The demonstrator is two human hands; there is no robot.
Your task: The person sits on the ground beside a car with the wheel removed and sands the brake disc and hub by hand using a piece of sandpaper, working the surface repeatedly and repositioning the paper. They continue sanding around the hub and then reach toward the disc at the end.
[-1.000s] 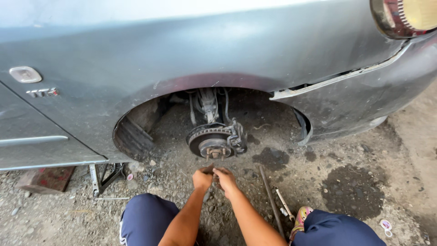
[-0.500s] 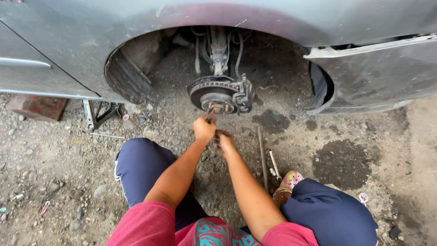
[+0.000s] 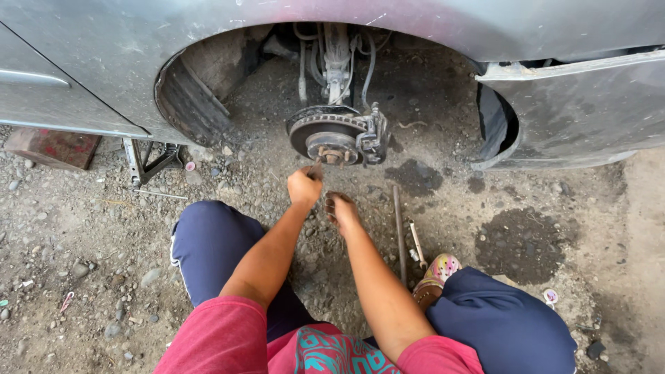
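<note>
A person squats on gravelly ground beside a grey car whose wheel is off, both bare arms stretched toward the exposed brake disc in the wheel arch. The left hand is closed in a fist around a small dark tool, its tip raised just below the hub; what kind of tool it is cannot be made out. The right hand hovers just beside the left, lower and nearer the ground, its fingers curled in; whether they hold anything cannot be told. A brake caliper sits at the disc's right edge. A long metal bar and a shorter tool lie on the dirt to the right of the hands, near a patterned sandal. A scissor jack props the car's sill at left, near a reddish block.
</note>
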